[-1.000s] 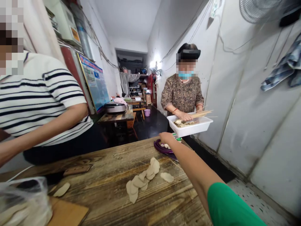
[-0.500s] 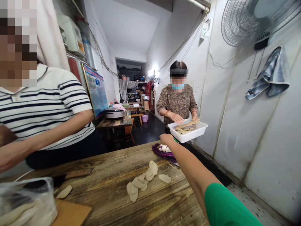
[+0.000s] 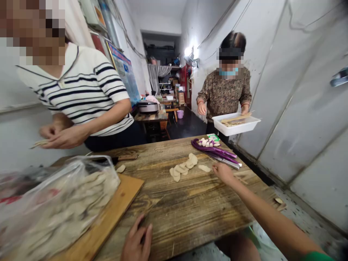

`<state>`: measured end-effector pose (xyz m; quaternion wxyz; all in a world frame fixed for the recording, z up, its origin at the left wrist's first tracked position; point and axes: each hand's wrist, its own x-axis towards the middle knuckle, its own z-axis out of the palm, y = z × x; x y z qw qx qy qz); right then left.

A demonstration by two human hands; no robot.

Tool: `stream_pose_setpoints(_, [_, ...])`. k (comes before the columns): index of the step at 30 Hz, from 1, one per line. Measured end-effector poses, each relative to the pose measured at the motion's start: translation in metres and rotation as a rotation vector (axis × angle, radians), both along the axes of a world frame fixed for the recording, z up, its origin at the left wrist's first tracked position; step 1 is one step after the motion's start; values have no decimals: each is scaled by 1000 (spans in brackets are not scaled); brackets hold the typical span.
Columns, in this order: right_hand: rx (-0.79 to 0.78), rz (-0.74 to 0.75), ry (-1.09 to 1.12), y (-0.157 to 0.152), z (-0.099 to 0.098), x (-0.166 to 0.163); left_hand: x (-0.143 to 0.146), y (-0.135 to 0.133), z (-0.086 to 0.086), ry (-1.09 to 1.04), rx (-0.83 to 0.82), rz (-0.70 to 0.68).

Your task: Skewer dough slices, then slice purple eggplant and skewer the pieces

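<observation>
My right hand point(image 3: 224, 173) is over the table's right part, fingers curled in; what they hold, if anything, is hidden. Just left of its fingertips lies a single pale oval slice point(image 3: 204, 168), and beyond that an overlapping row of similar slices point(image 3: 183, 168). At the bottom edge is my left hand point(image 3: 138, 241), fingers apart above the tabletop. A thin stick-like line point(image 3: 156, 203) runs close to its fingertips; I cannot tell whether they touch it. Long purple eggplants point(image 3: 216, 151) and cut pieces point(image 3: 208, 143) lie past my right hand.
A plastic bag of pale slices point(image 3: 81, 203) rests on a wooden board point(image 3: 133, 183) at left, near a knife handle point(image 3: 127, 157). One co-worker point(image 3: 89, 94) holds thin sticks at left. Another co-worker point(image 3: 225, 90) carries a white tray point(image 3: 236, 127) of skewers across the table.
My right hand has come back from near the white tray to the tabletop. My left hand has entered view. The far co-worker's one hand has left the tray. The view has shifted.
</observation>
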<state>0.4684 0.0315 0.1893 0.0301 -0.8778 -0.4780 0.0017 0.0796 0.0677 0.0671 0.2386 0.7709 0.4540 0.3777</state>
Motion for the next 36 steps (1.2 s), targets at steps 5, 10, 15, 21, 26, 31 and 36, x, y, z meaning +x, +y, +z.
stream_pose_setpoints(5, [93,38,1,-95,-50,-49,4,-1,4,-48,3,21])
stream_pose_setpoints(10, [392,218,-6,-133,-84,-76,5,-16,14,-174,38,33])
stream_pose_setpoints(15, [368,273,-56,-133,-95,-71,-32,-32,22,-159,133,99])
stream_pose_setpoints(21, [178,192,-106,-105,-69,-74,-113,20,69,20,320,254])
stream_pose_setpoints(26, [157,63,-229,-47,-55,-61,-125,98,126,305,288,443])
stream_pose_setpoints(31, [141,61,-253,-4,-58,-33,-95,108,144,422,301,387])
stream_pose_setpoints(36, [104,232,-210,19,-57,-9,-34,95,112,223,38,1])
